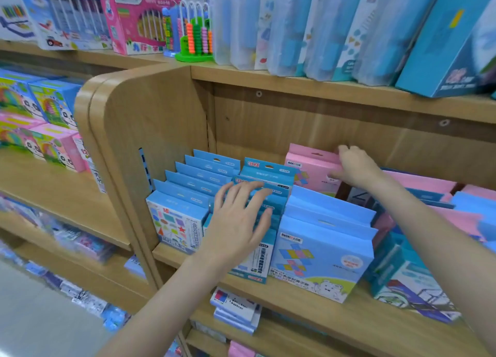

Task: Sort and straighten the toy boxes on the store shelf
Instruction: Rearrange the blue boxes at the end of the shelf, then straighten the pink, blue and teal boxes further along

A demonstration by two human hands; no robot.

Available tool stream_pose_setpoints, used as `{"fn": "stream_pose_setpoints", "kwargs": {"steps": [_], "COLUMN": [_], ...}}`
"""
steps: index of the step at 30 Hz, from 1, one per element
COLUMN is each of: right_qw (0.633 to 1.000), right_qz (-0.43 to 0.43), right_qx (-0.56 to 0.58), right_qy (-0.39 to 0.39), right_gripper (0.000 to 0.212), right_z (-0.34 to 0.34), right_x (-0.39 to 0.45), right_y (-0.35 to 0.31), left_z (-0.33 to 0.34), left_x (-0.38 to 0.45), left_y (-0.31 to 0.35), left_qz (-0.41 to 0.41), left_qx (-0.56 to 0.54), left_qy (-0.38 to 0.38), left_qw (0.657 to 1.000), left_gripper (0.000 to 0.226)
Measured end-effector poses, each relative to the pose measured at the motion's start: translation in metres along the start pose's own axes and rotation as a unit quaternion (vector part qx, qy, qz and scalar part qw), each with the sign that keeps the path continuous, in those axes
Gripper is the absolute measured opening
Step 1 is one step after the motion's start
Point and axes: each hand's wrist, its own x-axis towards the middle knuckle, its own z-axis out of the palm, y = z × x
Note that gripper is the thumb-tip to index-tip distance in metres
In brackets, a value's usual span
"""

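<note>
Right hand (355, 168) is pinching the pink cardboard box (312, 168); left hand (239, 222), fingers spread, is pressing the blue cardboard boxes (204, 179). Tugging risks toppling neighbours beneath the fingers.

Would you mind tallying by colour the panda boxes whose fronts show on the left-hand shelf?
Blue panda boxes: 2
Pink panda boxes: 2
Total: 4

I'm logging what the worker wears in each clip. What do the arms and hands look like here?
Both forearms are bare as far as the frame shows, with no sleeves in view. The left hand and right hand wear no gloves, and no rings, watch or bracelets are visible.
</note>
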Motion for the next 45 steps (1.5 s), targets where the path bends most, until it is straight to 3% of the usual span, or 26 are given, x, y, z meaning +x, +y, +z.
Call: {"fn": "stream_pose_setpoints", "kwargs": {"steps": [3, 7, 14, 17, 21, 26, 28, 34, 40, 45], "right_qw": [0.999, 0.997, 0.986, 0.991, 0.994, 0.959, 0.947, 0.98, 0.999, 0.997], "right_qz": [-0.021, -0.078, -0.118, -0.103, -0.079, -0.082, -0.064, 0.014, 0.034, 0.045], "right_qx": [-0.031, -0.012, -0.116, -0.082, 0.01, 0.071, 0.092, 0.113, -0.001, -0.011], "right_qy": [0.02, -0.013, -0.013, -0.026, 0.081, 0.262, 0.3, 0.163, -0.04, -0.062], "right_gripper": [0.048, 0.039, 0.041, 0.046, 0.052, 0.05, 0.051, 0.053, 0.05, 0.061], "right_z": [-0.005, -0.002, 0.005, -0.006, -0.047, -0.094, -0.11, -0.155, -0.055, -0.03], "right_x": [0.0, -0.001, -0.005, -0.006, -0.037, -0.13, -0.172, -0.272, -0.268, -0.245], "right_y": [-0.002, -0.001, -0.01, -0.007, -0.003, 0.013, 0.028, 0.091, 0.109, 0.111], "left_z": [0.006, 0.012, 0.011, 0.01, 0.01, 0.007, 0.003, 0.004, 0.025, 0.038], "left_x": [0.002, -0.002, -0.006, -0.006, -0.004, -0.006, -0.005, 0.003, 0.01, 0.01], "left_y": [0.003, 0.001, 0.002, 0.0, -0.002, 0.0, 0.005, 0.049, 0.085, 0.102], "left_qz": [0.015, 0.014, 0.017, 0.025, 0.033, 0.032, 0.025, 0.096, 0.153, 0.164], "left_qx": [0.02, 0.042, 0.06, 0.051, 0.038, -0.002, -0.03, -0.103, -0.127, -0.123], "left_qy": [-0.005, -0.036, -0.041, -0.046, -0.045, -0.032, -0.006, 0.037, 0.004, -0.016], "left_qw": [1.0, 0.998, 0.997, 0.997, 0.998, 0.999, 0.999, 0.989, 0.98, 0.979], "left_gripper": [0.034, 0.039, 0.047, 0.043, 0.037, 0.04, 0.041, 0.036, 0.034, 0.032]}}
